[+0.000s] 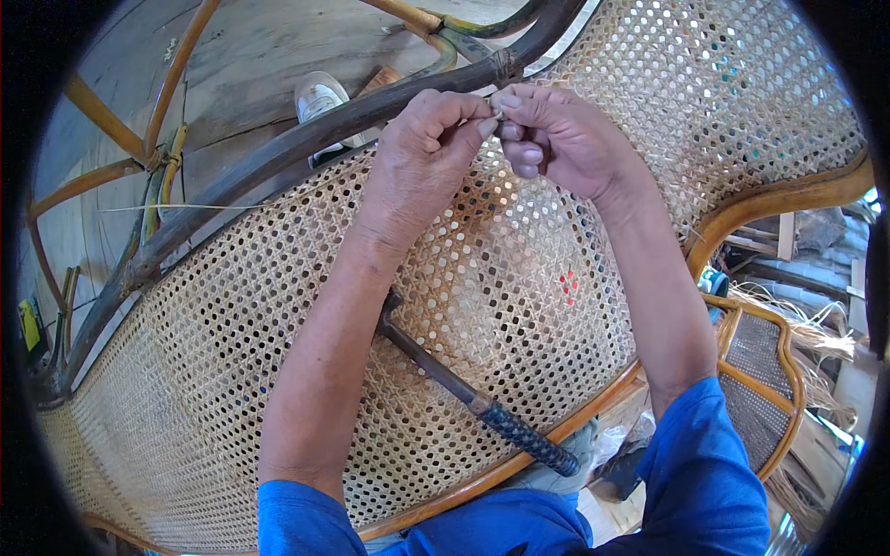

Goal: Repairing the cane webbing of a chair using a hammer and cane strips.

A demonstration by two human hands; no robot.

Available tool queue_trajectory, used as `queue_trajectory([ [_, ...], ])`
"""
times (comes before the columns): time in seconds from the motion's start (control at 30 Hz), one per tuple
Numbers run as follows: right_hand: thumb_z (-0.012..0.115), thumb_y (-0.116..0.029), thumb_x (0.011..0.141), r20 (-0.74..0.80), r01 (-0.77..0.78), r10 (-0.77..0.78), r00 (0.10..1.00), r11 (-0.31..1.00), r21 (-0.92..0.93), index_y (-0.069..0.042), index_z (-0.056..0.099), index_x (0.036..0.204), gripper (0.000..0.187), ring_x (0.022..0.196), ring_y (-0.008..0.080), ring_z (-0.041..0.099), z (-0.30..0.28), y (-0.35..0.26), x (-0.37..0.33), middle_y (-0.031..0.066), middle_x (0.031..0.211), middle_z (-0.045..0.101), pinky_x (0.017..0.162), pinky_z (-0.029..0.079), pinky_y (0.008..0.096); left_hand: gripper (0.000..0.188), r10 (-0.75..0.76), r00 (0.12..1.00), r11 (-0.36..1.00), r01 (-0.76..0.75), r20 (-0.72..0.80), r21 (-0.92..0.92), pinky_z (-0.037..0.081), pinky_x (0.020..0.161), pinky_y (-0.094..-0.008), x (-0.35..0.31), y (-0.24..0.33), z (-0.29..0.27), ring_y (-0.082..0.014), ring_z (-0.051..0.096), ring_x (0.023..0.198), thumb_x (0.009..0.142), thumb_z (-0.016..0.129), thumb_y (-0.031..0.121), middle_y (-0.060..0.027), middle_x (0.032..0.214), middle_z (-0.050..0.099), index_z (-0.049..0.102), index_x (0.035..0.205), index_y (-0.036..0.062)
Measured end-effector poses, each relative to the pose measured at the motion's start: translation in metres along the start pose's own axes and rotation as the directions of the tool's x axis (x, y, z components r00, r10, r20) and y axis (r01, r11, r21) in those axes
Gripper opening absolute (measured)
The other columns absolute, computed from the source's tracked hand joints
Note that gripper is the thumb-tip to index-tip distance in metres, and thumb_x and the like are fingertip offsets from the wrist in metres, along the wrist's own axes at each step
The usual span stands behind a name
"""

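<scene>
Close together at the far edge of the woven cane panel (519,306), both of my hands meet fingertip to fingertip. My left hand (431,139) pinches with thumb and forefinger. My right hand (561,134) pinches from the other side, its remaining fingers curled. Whatever lies between the fingertips is too small and covered to name. Just beyond my left hand runs a dark curved rattan pole (306,148). A hammer-like tool (431,361) with a dark shaft and braided grip lies on the panel between my forearms, its head partly hidden by my left arm.
A thin pale cane strand (176,207) sticks out past the dark pole at left. Rattan poles (111,120) form a frame at upper left, near a white shoe (320,95). A smaller rattan-framed cane piece (756,371) and loose fibre strands (816,334) are at right.
</scene>
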State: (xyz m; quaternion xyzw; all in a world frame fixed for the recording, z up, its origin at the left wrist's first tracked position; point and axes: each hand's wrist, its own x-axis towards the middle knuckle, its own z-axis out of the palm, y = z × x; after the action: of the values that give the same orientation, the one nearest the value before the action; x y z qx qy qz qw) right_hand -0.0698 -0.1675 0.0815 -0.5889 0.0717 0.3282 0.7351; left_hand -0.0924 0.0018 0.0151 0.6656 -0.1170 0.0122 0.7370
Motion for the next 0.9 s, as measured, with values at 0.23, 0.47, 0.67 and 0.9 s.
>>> queue_trajectory([
  [0.23,0.063,-0.019,0.089,-0.261,0.137,-0.192,0.946,0.967,-0.214,-0.003,0.063,0.090,0.016,0.055,0.0066,0.054,0.020,0.008,0.008,0.0005,0.070,0.060,0.047,0.043,0.0197,0.012,-0.061,0.994,0.990,0.072,-0.095,0.119,0.048,0.065,-0.0303,0.006,-0.002,0.000,-0.0169,0.058,0.071,0.083,0.064,0.011,-0.0085,0.079,0.058,0.064,0.092,0.0035],
  [0.47,0.064,-0.012,0.084,-0.358,0.168,-0.389,0.849,0.840,-0.515,-0.003,0.065,0.094,0.013,0.058,0.0062,0.058,-0.008,0.006,0.022,0.0023,0.072,0.064,0.049,0.043,0.0186,0.016,0.031,0.998,0.582,0.025,-0.054,0.813,0.050,0.071,-0.0410,0.009,-0.003,-0.023,-0.0320,0.062,0.081,0.086,0.060,0.018,-0.0120,0.092,0.061,0.066,0.100,0.0117],
  [0.67,0.063,-0.015,0.082,-0.296,0.023,-0.474,0.830,0.559,-0.829,-0.005,0.066,0.091,0.014,0.061,0.0081,0.060,-0.022,0.009,0.032,0.0010,0.072,0.064,0.055,0.046,0.0231,0.020,-0.180,0.984,0.408,0.074,0.001,0.910,0.050,0.072,-0.0440,0.009,0.001,-0.027,-0.0327,0.063,0.084,0.088,0.056,0.025,-0.0111,0.089,0.061,0.066,0.095,0.0103],
  [0.9,0.061,-0.017,0.083,-0.166,-0.008,-0.497,0.852,0.304,-0.953,-0.009,0.066,0.092,0.013,0.072,0.0224,0.063,-0.022,0.014,0.038,0.0101,0.076,0.065,0.070,0.049,0.0346,0.019,-0.172,0.985,0.394,0.088,-0.021,0.915,0.050,0.072,-0.0452,0.009,-0.001,-0.026,-0.0337,0.063,0.083,0.088,0.056,0.026,-0.0119,0.089,0.061,0.065,0.091,0.0091],
])
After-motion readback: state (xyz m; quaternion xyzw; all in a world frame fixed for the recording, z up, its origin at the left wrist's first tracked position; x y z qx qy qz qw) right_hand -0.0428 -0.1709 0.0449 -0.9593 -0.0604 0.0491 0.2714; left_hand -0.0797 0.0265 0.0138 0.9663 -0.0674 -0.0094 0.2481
